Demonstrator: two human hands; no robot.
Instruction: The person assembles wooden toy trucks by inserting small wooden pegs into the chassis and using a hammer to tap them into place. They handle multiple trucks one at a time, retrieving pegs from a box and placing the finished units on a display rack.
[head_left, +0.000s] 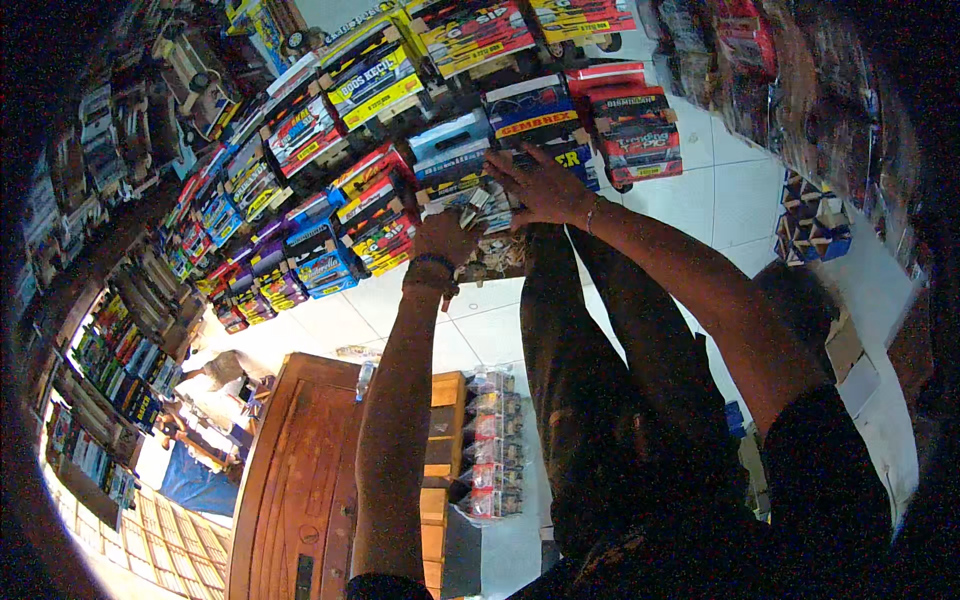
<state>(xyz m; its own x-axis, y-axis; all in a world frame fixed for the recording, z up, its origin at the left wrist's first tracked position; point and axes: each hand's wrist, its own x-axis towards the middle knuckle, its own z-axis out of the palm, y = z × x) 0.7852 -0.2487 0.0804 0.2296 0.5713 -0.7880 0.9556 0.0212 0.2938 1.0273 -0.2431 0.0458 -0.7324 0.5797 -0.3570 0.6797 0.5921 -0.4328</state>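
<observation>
My left hand point(445, 241) is closed around a silvery metal tool point(474, 207) whose exact kind I cannot make out. A small reddish end point(447, 301) shows below that wrist. The tool is over the lower part of a blue-and-white toy truck point(450, 148), among the printed trucks in front of me. With its fingers spread, my right hand point(548, 188) lies against the side of that truck and the neighbouring dark blue truck point(575, 160) with yellow lettering. Its fingertips partly cover both. Some brownish parts point(500, 255) sit just below the hands, too shaded to name.
Rows of colourful toy trucks point(377, 85) stretch to the left and away. A red-and-black truck point(636, 135) stands at right. Nearby are a brown wooden cabinet point(300, 480), plastic-wrapped goods point(492, 445), a small divided box point(815, 225) and white floor tiles point(735, 180).
</observation>
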